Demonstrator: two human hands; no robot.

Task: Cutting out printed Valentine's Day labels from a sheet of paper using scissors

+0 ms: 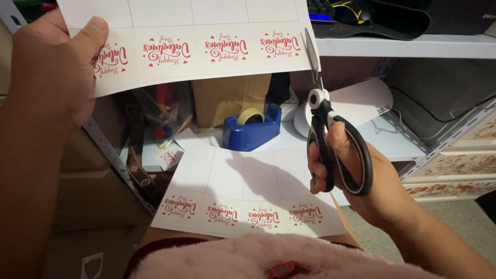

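The left hand (49, 72) grips the left edge of a printed sheet (206, 49), held up above the blue tape dispenser (253, 132). The right hand (351, 175) is closed through the handles of black scissors (325, 129), right of the dispenser, with blades at the sheet's right edge. A second printed sheet (243, 191) lies below the dispenser.

Top of the held sheet (206, 46) off the upper edge, keyboard (323, 10) cropped, bagged clutter (168, 116) half hidden beneath.
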